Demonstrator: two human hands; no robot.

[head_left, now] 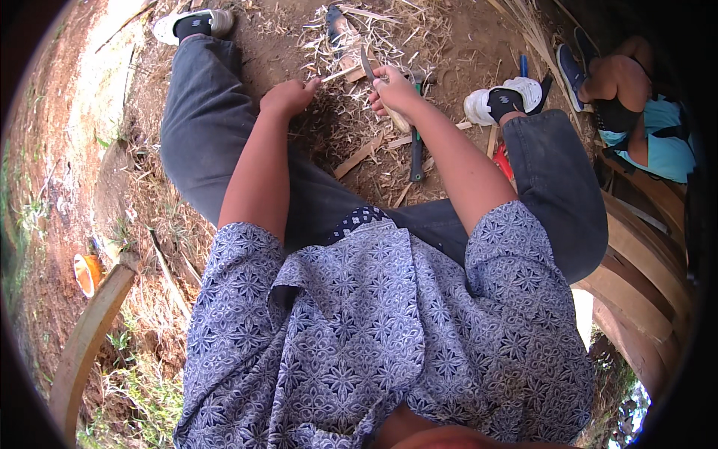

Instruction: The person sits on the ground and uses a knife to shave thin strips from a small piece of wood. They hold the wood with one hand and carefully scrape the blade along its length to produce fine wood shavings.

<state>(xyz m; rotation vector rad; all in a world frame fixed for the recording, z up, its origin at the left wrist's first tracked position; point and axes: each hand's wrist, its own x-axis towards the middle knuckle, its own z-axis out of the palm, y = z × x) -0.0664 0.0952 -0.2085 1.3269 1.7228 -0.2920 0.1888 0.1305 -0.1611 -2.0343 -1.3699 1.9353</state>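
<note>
My left hand (290,97) is closed on one end of a thin pale wooden strip (340,74), which points right toward the knife. In my right hand (394,93) is a knife (366,64), its blade up and away from me. The knife's pale wooden handle (395,118) shows below my fingers. The blade crosses close to the strip's far end; whether they touch, I cannot tell. Beneath my hands lie many pale wood shavings (381,37). A tool with a green and black handle (416,153) lies on the ground just below my right wrist.
A flat wood piece (359,156) lies between my legs, and a red object (502,161) near my right shin. A person in turquoise (666,153) sits at the right, beside curved wooden boards (643,262). An orange object (87,275) and a wooden post (93,329) are at left.
</note>
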